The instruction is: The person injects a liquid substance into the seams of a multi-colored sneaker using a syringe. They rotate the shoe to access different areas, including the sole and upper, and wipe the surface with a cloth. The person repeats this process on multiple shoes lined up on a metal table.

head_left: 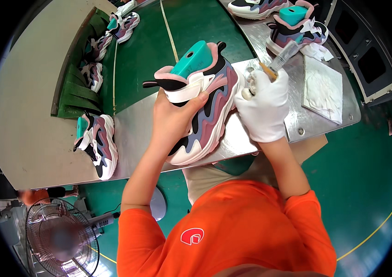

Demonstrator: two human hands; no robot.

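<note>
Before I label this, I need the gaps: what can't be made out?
All in the head view:
White, pink and purple sneaker: the bare left hand covers part of the upper.
Turquoise plastic shoe insert: lower part sunk inside that sneaker.
Clear plastic syringe: grip partly hidden by the white-gloved right hand.
Far white-soled purple sneaker: cut off by the top edge.
Round wire-caged fan: centre blurred.

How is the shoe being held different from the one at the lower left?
Support: the held shoe is in the person's left grip, while no hand touches the lower-left shoe.
Apparent size: the held shoe fills more of the picture; the lower-left shoe looks smaller.
Direction: the held shoe's toe points down and left, the lower-left shoe's down and right.
Shared: similar multicoloured styling and teal inserts.
</note>
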